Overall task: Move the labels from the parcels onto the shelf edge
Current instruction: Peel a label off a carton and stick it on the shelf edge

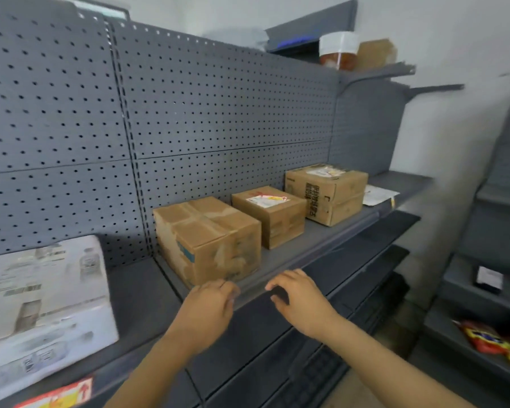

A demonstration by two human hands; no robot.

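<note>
Three brown cardboard parcels stand in a row on the grey shelf. The nearest parcel (209, 240) has a bare taped top. The middle parcel (270, 214) carries a white and red label (266, 200) on top. The far parcel (327, 192) has a label (324, 172) on top too. Both my hands rest at the shelf edge strip (321, 251) in front of the nearest parcel. My left hand (209, 304) has its fingers pinched at the strip; whether it holds anything I cannot tell. My right hand (298, 295) has its fingers curled over the strip.
A loose white paper (377, 195) lies on the shelf beyond the far parcel. A large white box (42, 298) sits on the left shelf section. A jar (337, 50) and a box stand on the upper shelf. Snack packets (495, 340) lie on the shelving at right.
</note>
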